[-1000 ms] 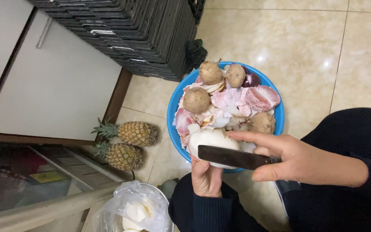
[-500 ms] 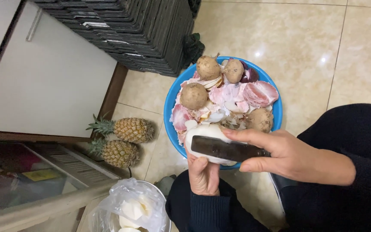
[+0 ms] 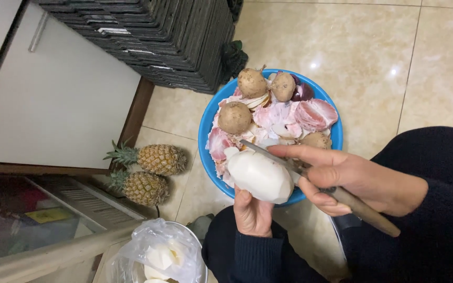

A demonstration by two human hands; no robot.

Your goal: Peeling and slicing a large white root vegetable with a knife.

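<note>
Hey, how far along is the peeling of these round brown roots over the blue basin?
Done: pink peelings heap the blue basin, and white peeled pieces sit in a bag-lined bowl. In hand: the left hand holds a nearly all-white root while the right hand sets a knife against it. Left: about four brown unpeeled roots remain in the basin.

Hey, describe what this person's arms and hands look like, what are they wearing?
Both hands are bare, with no gloves or visible rings. The left hand comes out of a dark ribbed knit cuff; the right hand comes out of a matching dark long sleeve. No watch shows.
</note>
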